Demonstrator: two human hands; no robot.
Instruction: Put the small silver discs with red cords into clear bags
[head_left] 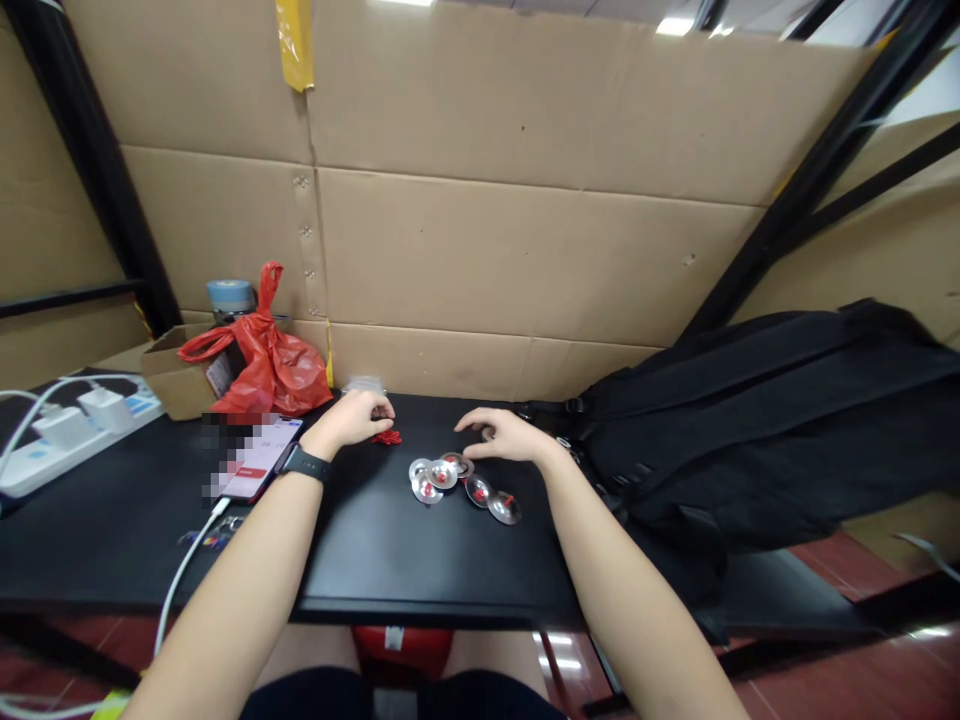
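Observation:
My left hand [356,418], with a black watch at the wrist, is just above the table by a small bundle of red string [388,437]. Its fingers curl, but a gap shows between thumb and forefinger, and I see nothing held. Thumb and fingers spread, my right hand [510,436] hovers behind the small metal cymbals. Several of these shiny discs with red at their centres lie in an overlapping group [442,474]; others sit to the right, one a shiny disc [505,507] nearest the front. A small round tan thing [487,434] shows under my right fingers, too small to name.
On the left are a charging phone [262,460], a power strip [82,430], a cardboard box [176,375] and a red plastic bag [274,365]. A black backpack [772,430] fills the right side. Cardboard panels [487,250] wall off the back of the black table [427,570].

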